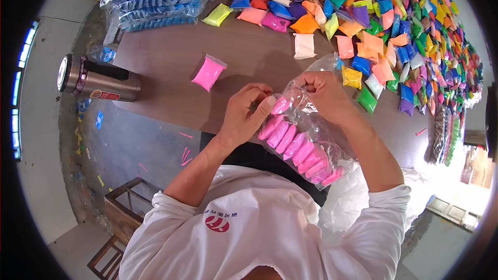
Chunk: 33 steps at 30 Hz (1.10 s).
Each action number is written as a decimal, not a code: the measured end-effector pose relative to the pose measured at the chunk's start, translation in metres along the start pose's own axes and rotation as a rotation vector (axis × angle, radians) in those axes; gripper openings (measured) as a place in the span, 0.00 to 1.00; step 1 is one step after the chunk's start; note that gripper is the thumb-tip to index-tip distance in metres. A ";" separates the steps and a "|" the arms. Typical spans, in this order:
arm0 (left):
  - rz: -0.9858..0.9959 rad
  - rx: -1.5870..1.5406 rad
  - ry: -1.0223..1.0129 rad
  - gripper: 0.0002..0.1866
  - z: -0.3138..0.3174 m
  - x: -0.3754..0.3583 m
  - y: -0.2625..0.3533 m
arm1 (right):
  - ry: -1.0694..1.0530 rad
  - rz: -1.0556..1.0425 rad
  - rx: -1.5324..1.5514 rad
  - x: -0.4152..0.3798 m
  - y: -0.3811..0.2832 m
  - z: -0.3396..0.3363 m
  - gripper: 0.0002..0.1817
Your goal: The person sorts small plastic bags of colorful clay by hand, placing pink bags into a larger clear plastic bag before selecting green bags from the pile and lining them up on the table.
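Note:
A clear plastic bag (338,148) with several bright pink packets (293,145) lined up inside hangs in front of my body, over the table's near edge. My left hand (246,111) is closed at the bag's left side, thumb and fingers pinching the plastic beside the topmost pink packet (280,105). With fingers curled in, my right hand (328,93) grips the upper part of the same bag; its fingertips are partly hidden by crumpled film. One loose pink packet (209,72) lies on the table, beyond my left hand.
A large pile of small multicoloured packets (363,46) covers the table's right and far side. Filled bags of blue packets (155,8) lie at the far left. A steel thermos (104,80) lies at the left edge. A wooden stool (124,207) stands below left.

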<state>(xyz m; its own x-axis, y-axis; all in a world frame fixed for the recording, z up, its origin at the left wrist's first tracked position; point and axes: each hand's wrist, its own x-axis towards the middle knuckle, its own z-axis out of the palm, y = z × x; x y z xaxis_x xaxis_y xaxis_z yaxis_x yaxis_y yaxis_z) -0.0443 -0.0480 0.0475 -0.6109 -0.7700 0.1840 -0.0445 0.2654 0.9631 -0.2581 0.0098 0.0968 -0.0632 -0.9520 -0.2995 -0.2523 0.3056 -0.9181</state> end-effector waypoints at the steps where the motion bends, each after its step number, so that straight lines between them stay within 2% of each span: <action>1: 0.002 0.001 -0.005 0.19 -0.001 0.001 -0.001 | -0.015 0.000 -0.001 -0.002 -0.008 0.000 0.03; 5: 0.000 -0.002 -0.016 0.16 -0.004 0.001 -0.005 | -0.051 0.101 -0.039 -0.008 -0.025 0.003 0.04; 8: -0.004 -0.005 0.003 0.14 -0.004 0.001 -0.004 | -0.110 0.056 0.006 -0.010 -0.015 0.004 0.05; 11: 0.015 -0.021 0.014 0.17 -0.002 0.000 -0.007 | -0.095 0.021 -0.104 -0.013 -0.010 0.005 0.05; 14: -0.007 -0.035 0.006 0.18 -0.003 0.001 -0.005 | -0.065 -0.089 -0.169 -0.012 -0.002 0.010 0.06; 17: -0.027 -0.042 -0.025 0.18 -0.005 0.001 -0.005 | -0.066 -0.096 -0.268 -0.010 0.001 0.015 0.09; 20: 0.000 -0.042 -0.047 0.18 -0.005 0.003 -0.009 | -0.091 -0.268 -0.165 -0.005 0.014 0.017 0.09; 23: -0.012 -0.041 -0.075 0.18 -0.006 0.003 -0.006 | -0.119 -0.249 -0.188 -0.003 0.013 0.012 0.09; 26: -0.068 -0.070 -0.114 0.18 -0.009 0.005 -0.004 | -0.078 -0.434 -0.177 0.001 0.022 0.011 0.09; 29: -0.124 -0.018 -0.192 0.18 -0.017 0.010 -0.002 | -0.045 -0.367 -0.170 0.001 0.022 0.011 0.09; 32: -0.191 0.002 -0.221 0.19 -0.019 0.017 0.005 | -0.011 -0.464 -0.166 0.006 0.026 0.011 0.09; 33: -0.218 -0.005 -0.217 0.19 -0.019 0.018 0.006 | -0.010 -0.437 -0.166 0.008 0.025 0.010 0.09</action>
<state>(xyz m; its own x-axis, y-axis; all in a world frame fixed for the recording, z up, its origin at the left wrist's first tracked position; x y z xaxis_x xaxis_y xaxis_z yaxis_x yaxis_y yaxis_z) -0.0403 -0.0708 0.0604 -0.7420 -0.6663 -0.0732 -0.1899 0.1042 0.9763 -0.2554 0.0103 0.0686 0.0925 -0.9904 0.1027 -0.4047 -0.1316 -0.9049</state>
